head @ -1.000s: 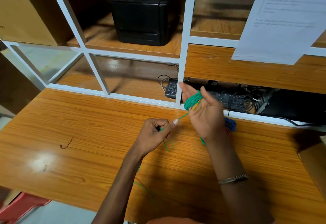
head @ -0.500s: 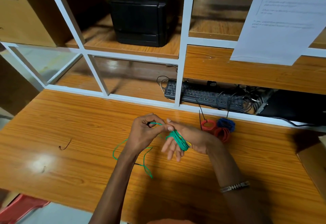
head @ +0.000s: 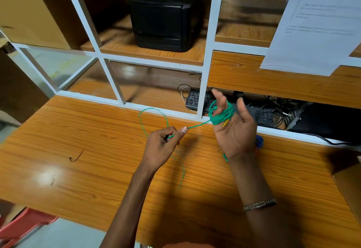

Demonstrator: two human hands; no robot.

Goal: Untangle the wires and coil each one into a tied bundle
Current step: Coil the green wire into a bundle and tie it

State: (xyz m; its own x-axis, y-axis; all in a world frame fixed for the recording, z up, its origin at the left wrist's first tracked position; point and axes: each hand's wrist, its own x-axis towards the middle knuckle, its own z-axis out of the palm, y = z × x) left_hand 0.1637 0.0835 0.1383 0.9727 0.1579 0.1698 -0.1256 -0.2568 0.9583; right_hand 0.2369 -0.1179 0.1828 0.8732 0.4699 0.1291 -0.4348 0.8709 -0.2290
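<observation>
Above the wooden desk (head: 82,130), the right hand (head: 233,130) was raised palm-up with fingers spread, a green wire (head: 221,114) coiled around them and a yellow tip showing at the palm. From that coil one taut strand ran down and left to the left hand (head: 162,146), which pinched it between thumb and forefinger. Slack looped beyond the fist and trailed, blurred, toward the near edge.
</observation>
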